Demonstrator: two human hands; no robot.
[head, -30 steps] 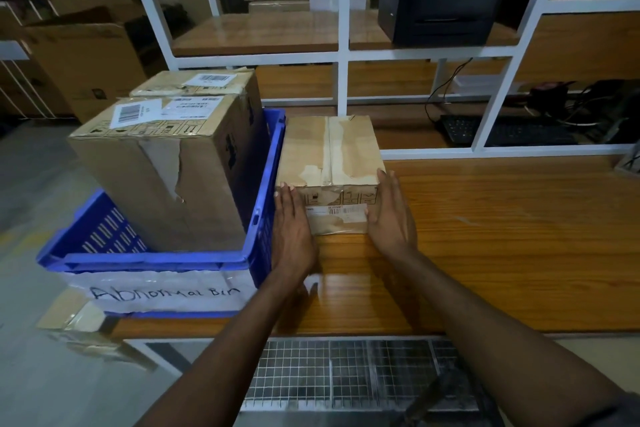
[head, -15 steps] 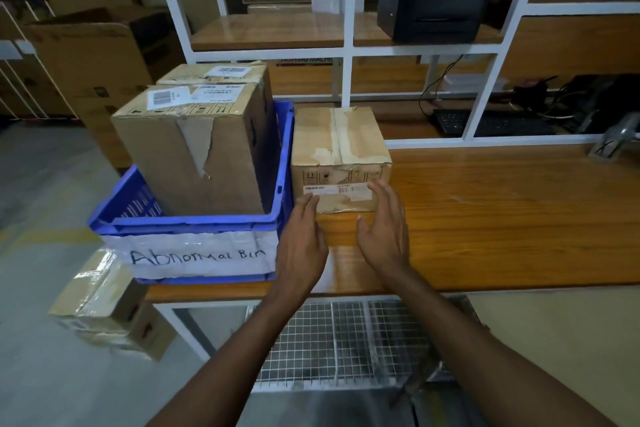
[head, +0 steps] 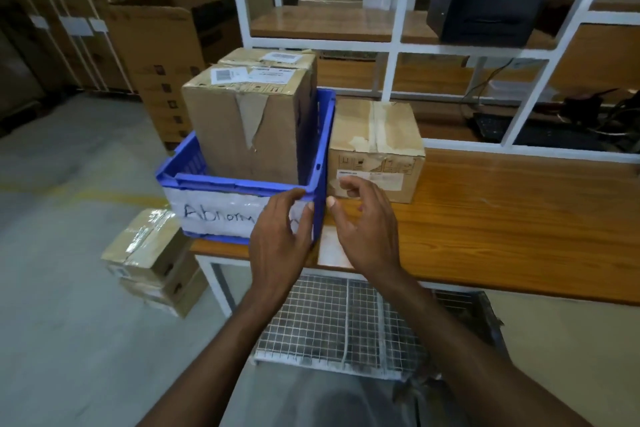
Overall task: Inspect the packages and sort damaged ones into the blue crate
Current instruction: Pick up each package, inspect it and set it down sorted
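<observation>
A blue crate (head: 242, 185) with a white label reading "Abnorm..." stands on the left end of the wooden table (head: 502, 211). It holds two cardboard boxes: a front box (head: 242, 121) with torn, peeling tape, and another box (head: 273, 59) behind it. A taped cardboard package (head: 375, 135) stands on the table right beside the crate. My left hand (head: 280, 239) hovers at the crate's near right corner, fingers relaxed, holding nothing. In front of the package, my right hand (head: 363, 225) hangs loosely curled and holds nothing.
Two stacked boxes (head: 149, 260) lie on the floor left of the table. White shelf frames (head: 391, 73) rise behind the table, with a black printer (head: 491, 3) on the upper shelf and a keyboard (head: 495, 128) lower right. A wire mesh shelf (head: 339, 326) sits under the table.
Both hands let go of the package and pulled back toward me and to the left; the package stays beside the crate. The view has swung back and left.
</observation>
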